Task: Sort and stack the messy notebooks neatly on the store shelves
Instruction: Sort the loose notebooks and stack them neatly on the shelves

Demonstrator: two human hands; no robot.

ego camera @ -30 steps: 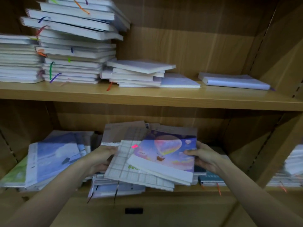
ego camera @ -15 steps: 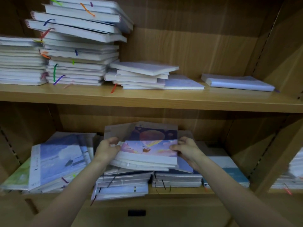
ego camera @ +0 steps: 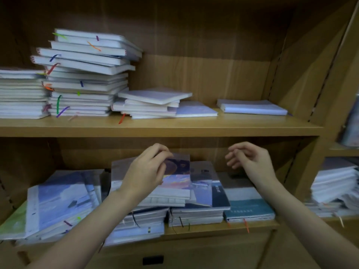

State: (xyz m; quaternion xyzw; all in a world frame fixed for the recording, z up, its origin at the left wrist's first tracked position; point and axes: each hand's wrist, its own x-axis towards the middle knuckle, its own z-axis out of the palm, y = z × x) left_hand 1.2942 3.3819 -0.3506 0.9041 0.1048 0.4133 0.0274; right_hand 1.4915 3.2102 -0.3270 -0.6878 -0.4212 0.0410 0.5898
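Observation:
A purple notebook (ego camera: 178, 171) with a balloon cover lies on top of the middle pile (ego camera: 147, 216) on the lower shelf (ego camera: 213, 231). My left hand (ego camera: 147, 171) curls over its far top edge, thumb on the cover, pinching it. Lifted clear of the piles, my right hand (ego camera: 250, 160) hovers to the right with loosely curled fingers and holds nothing. Beside the middle pile stand a dark-covered pile (ego camera: 196, 214) and a teal notebook (ego camera: 250, 208). Slanted blue notebooks (ego camera: 58, 202) lie at the left.
The upper shelf (ego camera: 174, 127) carries a tall crooked stack of white notebooks (ego camera: 85, 78), a low stack (ego camera: 21, 94) at the left, a small skewed pile (ego camera: 151, 103) and a single notebook (ego camera: 252, 107). More notebooks (ego camera: 334, 183) fill the neighbouring bay at the right.
The notebooks that both hands held have been set onto the middle pile. My right hand has let go and lifted off to the right; my left hand has slid to the top notebook's far edge.

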